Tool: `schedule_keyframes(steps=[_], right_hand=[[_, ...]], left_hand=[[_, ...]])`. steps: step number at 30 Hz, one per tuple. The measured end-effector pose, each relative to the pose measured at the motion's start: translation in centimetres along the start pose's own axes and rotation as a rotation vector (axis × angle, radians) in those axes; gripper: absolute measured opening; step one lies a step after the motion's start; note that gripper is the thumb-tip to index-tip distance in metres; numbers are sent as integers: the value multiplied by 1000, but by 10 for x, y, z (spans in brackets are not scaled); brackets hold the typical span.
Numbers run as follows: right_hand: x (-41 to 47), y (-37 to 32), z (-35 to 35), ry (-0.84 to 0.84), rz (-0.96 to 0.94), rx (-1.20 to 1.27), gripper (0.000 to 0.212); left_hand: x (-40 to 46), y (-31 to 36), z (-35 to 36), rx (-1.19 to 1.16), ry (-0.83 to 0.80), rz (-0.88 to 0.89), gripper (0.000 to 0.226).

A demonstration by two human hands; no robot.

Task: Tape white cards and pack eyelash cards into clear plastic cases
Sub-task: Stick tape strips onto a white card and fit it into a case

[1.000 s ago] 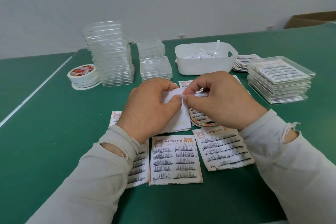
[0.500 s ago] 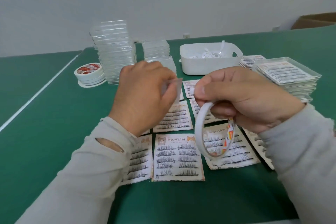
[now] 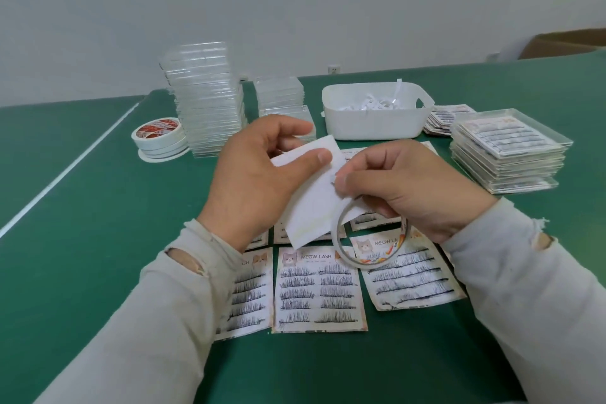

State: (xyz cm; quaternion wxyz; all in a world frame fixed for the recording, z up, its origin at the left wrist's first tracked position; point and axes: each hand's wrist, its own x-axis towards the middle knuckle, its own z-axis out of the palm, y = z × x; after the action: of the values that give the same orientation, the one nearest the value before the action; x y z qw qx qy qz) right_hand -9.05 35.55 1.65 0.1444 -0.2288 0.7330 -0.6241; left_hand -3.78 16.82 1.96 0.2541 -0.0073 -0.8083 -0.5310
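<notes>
My left hand (image 3: 259,177) holds a white card (image 3: 314,200) above the table, thumb pressed on its upper face and fingers behind. My right hand (image 3: 406,187) grips a thin roll of double-sided tape (image 3: 341,239) that hangs below the fingers, its thumb and forefinger pinching at the card's right edge. Several "MEOW LASH" eyelash cards (image 3: 318,292) lie in rows on the green table under both hands. Empty clear plastic cases (image 3: 206,98) stand stacked at the back left.
A lower stack of clear cases (image 3: 282,98) stands behind my left hand. A white bin (image 3: 370,121) holds paper strips. Packed cases (image 3: 508,151) pile up at the right, loose eyelash cards (image 3: 442,118) behind them. Spare tape rolls (image 3: 157,138) sit at the left.
Both hands lifted from the table. The tape roll came up in my right hand. The white card turned from edge-on to face-up in my left hand, and my right hand moved to its edge.
</notes>
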Motion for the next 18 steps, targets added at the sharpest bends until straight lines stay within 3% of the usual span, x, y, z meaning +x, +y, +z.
schedule_keyframes(steps=[2,4,8,11,14,16,18], right_hand=[[3,1,-3,105,35,48,13],[5,2,-9,194,81,124,10],[7,4,-13,244,114,178,11],[7,5,-12,227,102,154,11],[6,5,-11,227,67,98,10],[5,5,-10,217,38,40,15],[4,2,-6,160,34,32,19]], left_hand=[[-2,-4,4,-70,138,-21,25],[-7,-7,4,-254,149,-103,15],[-17,-17,3,-364,-123,-179,21],[-18,-19,5,-376,-192,-234,29],[-17,-21,8,-267,-39,-219,28],[-16,-24,9,-100,112,-117,25],[-18,-22,10,39,123,5,21]])
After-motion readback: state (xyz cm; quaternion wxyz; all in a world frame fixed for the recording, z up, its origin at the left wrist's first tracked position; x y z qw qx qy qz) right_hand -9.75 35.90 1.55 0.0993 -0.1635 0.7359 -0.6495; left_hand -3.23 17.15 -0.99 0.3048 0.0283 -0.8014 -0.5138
